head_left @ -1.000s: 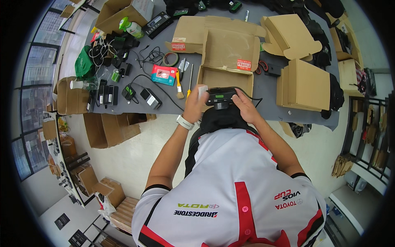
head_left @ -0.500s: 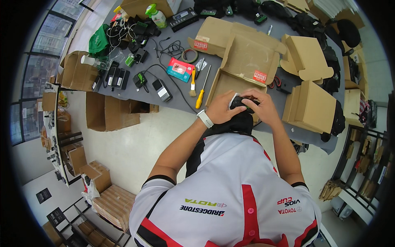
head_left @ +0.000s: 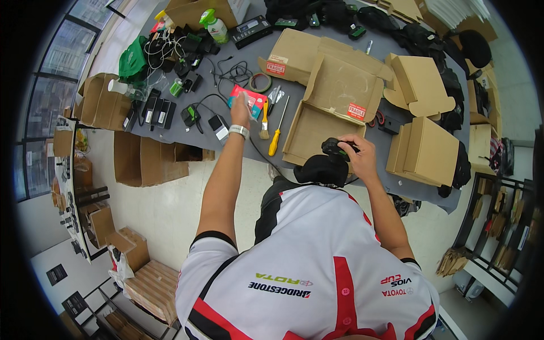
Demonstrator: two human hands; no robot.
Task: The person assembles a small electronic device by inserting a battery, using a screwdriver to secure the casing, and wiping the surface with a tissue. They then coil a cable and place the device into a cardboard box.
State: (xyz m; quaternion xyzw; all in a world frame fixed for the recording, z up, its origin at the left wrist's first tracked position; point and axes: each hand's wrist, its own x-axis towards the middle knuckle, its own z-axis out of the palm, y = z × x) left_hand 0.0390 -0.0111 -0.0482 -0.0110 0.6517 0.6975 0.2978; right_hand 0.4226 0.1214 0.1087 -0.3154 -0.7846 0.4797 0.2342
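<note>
My right hand (head_left: 360, 156) grips a small black device (head_left: 333, 147) of a kind I cannot make out, thumb and fingers closed on its right side. Just below, a rounded black padded piece (head_left: 322, 171) lies over my lap; whether it joins the device is unclear. My left hand (head_left: 241, 112) is stretched over the table at a red and blue soft packet (head_left: 256, 102) and covers part of it. Its fingers are blurred, so their grip does not show. Right of the packet lie a yellow-handled brush (head_left: 264, 120) and a yellow screwdriver (head_left: 275, 141).
An open cardboard box (head_left: 317, 133) lies in front of me, with closed cartons (head_left: 428, 150) to its right. A tape roll (head_left: 260, 83), cables (head_left: 235, 73), black battery packs (head_left: 164, 113) and a green spray bottle (head_left: 213, 25) occupy the table's left side.
My left hand has left the black device, where it had a white cloth or wipe, and moved left to the packet. My right hand still has the device, slightly lower.
</note>
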